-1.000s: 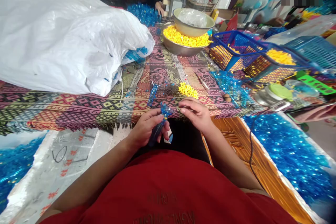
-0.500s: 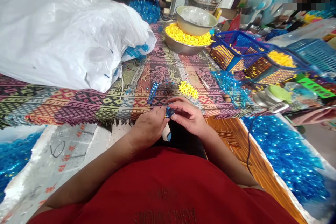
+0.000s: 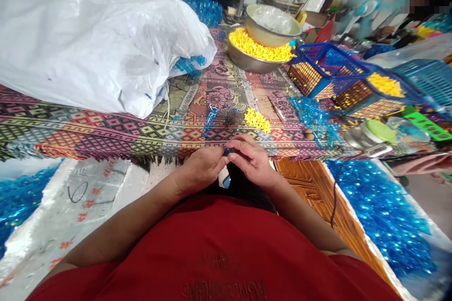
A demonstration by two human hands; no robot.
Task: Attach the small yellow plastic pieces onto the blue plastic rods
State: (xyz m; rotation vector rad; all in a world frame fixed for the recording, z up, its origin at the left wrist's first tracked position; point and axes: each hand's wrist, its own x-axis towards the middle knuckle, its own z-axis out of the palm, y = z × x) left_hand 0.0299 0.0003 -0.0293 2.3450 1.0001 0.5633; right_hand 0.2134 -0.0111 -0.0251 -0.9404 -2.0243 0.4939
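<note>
Currently held: small blue plastic piece [image 3: 229, 151], just off the cloth's near edge, between both hands.
Left hand [image 3: 201, 169]: fingers curled together, pinching the piece from the side.
Right hand [image 3: 251, 160]: fingers pressed together, curved over the piece; exact contact partly hidden.
Handling: a close, steady pinch suits so small a part.
Nearby: blue plastic strand [image 3: 210, 121] and yellow plastic beads [image 3: 257, 120] on a patterned woven cloth [image 3: 106, 138].
</note>
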